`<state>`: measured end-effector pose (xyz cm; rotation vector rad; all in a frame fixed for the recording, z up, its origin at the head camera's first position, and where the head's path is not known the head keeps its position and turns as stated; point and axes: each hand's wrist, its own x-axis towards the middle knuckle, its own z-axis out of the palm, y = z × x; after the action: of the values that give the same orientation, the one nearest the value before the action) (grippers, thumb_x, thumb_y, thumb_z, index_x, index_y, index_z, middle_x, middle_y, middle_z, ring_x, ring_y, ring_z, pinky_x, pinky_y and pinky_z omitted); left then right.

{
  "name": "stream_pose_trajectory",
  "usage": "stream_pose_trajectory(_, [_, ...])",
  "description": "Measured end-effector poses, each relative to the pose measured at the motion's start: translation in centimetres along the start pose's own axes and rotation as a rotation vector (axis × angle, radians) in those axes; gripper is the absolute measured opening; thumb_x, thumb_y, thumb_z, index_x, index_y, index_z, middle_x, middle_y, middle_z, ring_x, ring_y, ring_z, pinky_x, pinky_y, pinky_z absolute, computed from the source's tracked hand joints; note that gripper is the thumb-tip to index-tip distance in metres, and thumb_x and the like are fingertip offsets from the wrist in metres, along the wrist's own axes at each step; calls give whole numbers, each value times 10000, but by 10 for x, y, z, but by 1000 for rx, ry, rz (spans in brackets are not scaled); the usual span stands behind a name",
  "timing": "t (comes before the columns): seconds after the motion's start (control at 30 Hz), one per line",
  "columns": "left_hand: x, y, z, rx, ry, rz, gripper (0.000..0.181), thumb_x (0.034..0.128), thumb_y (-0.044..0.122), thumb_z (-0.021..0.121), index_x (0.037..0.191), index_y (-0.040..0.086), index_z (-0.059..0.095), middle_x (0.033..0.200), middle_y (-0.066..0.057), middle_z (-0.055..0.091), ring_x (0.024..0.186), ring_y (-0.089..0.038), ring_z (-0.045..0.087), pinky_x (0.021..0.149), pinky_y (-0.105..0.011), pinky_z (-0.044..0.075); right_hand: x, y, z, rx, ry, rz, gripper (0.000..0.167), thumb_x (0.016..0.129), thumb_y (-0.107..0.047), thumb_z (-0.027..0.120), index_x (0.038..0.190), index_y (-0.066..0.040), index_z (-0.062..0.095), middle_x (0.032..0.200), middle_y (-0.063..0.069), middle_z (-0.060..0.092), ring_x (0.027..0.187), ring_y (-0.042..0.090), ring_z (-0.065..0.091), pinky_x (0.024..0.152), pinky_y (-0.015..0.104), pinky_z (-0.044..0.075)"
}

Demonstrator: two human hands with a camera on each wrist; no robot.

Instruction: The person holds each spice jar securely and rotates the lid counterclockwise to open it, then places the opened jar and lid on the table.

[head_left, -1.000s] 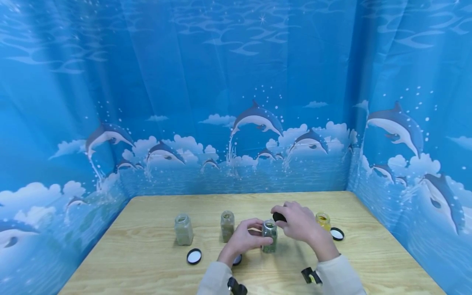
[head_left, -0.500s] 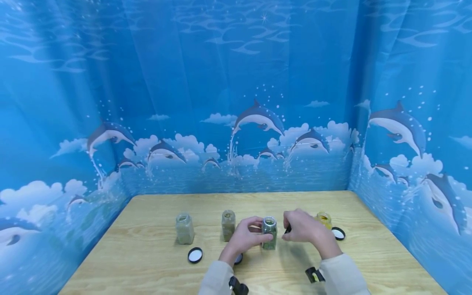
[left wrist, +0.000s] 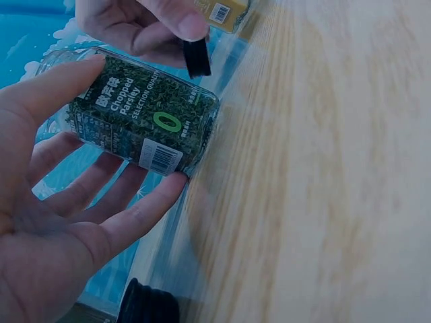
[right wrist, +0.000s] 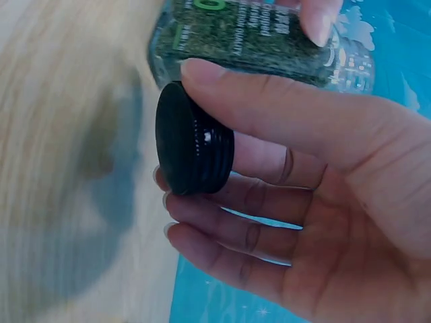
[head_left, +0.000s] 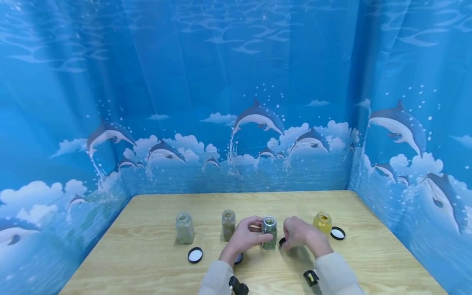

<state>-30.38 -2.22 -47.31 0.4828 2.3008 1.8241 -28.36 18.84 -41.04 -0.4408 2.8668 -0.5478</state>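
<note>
My left hand (head_left: 244, 238) holds an uncapped glass jar of chopped parsley (left wrist: 151, 111), its thumb on one side and fingers on the other. The jar stands upright, with its round mouth showing in the head view. Just to the right of it, my right hand (head_left: 301, 232) pinches a black screw lid (right wrist: 192, 145) between thumb and fingers, low over the table. In the right wrist view the lid is tilted on its edge. Whether it touches the wood I cannot tell.
An uncapped yellow jar (head_left: 322, 222) stands to the right, a black-rimmed lid (head_left: 337, 233) beside it. To the left are a greyish jar (head_left: 185, 230) and a brownish jar (head_left: 228, 226), both uncapped. One lid (head_left: 195, 255) lies in front; another (head_left: 239, 258) is partly hidden by my left wrist.
My right hand has carried the black lid from beside the parsley jar's mouth down toward the table on the right. The left hand has stayed around the jar.
</note>
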Motion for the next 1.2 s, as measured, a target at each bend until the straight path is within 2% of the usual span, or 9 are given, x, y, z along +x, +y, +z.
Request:
stream_pose_trajectory(0.1, [-1, -1, 0, 5, -2, -2, 436, 831, 267, 875, 1230, 199, 714, 1230, -100, 690, 1110, -251, 697, 890, -416, 640, 2, 2, 3, 1, -12, -18, 327, 662, -70, 942, 697, -100, 618, 679, 9, 613, 634, 161, 572, 564, 278, 498])
stream_pose_trajectory(0.2, [-2, -1, 0, 13, -2, -2, 444, 840, 278, 867, 1249, 201, 709, 1238, -97, 692, 1126, -261, 693, 913, -432, 631, 5, 3, 5, -7, -26, -42, 307, 647, -25, 931, 789, -85, 665, 755, 28, 643, 700, 175, 588, 630, 329, 537])
stream_pose_trajectory(0.37, [-3, -1, 1, 5, -2, 12, 433, 859, 250, 851, 1264, 192, 709, 1236, -107, 695, 1137, -298, 690, 931, -475, 619, 8, 4, 8, -15, -47, -44, 424, 611, 43, 888, 969, -121, 731, 928, 74, 705, 807, 202, 606, 750, 429, 587])
stream_pose_trajectory(0.5, [-3, -1, 1, 0, 6, 18, 429, 858, 229, 850, 1262, 193, 711, 1235, -112, 696, 1139, -313, 690, 930, -491, 616, 8, 3, 10, -19, -29, -62, 424, 581, 63, 887, 926, -149, 762, 966, 62, 736, 820, 199, 611, 773, 444, 590])
stream_pose_trajectory(0.67, [-3, -1, 2, 4, 18, 22, 446, 846, 224, 858, 1264, 188, 707, 1231, -113, 699, 1137, -310, 690, 935, -492, 614, 6, 3, 12, -34, -7, -75, 380, 547, 32, 923, 847, -123, 750, 901, 42, 726, 808, 191, 620, 766, 439, 591])
stream_pose_trajectory(0.93, [0, -1, 4, 15, 30, 24, 474, 846, 237, 861, 1288, 186, 700, 1213, -107, 694, 1131, -306, 690, 933, -492, 612, 8, 0, 12, -51, -58, 16, 379, 589, -18, 950, 845, -93, 681, 854, 45, 630, 775, 195, 566, 690, 387, 536])
stream_pose_trajectory(1.03, [0, -1, 5, 19, 45, 28, 462, 849, 234, 858, 1283, 189, 704, 1210, -106, 690, 1131, -313, 688, 927, -495, 612, 9, 0, 12, -48, -72, 20, 376, 602, -11, 943, 853, -92, 676, 855, 40, 634, 768, 188, 570, 687, 380, 540])
stream_pose_trajectory(1.2, [1, 1, 9, 25, 96, 45, 485, 847, 229, 859, 1299, 174, 694, 1216, -114, 680, 1141, -339, 684, 907, -492, 622, 8, 0, 11, -39, -51, -1, 375, 568, 34, 917, 825, -124, 693, 875, 45, 655, 787, 189, 581, 716, 392, 557])
